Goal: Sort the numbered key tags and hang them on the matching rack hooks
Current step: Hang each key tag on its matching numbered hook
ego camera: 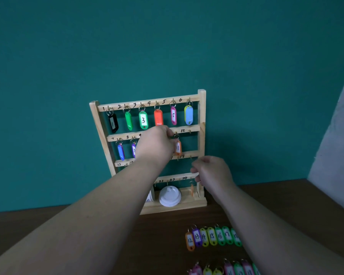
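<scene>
Vertically, orange tag (178, 148) hangs, body downward, left fingers (170, 133) pinching its ring (176, 136), right fingers (196, 167) curled, grasp unclear

Handwritten on rack (202, 116) rails: top 1–6; 2nd 7, 8, 12; 3rd 13, 18; btm 22, 23, 24. Hung: black tag (113, 123) "1", green tag (143, 120) "3", pink tag (173, 115) "5". Row of tags (213, 236) on table (157, 245): 12–18, L to R.
</scene>
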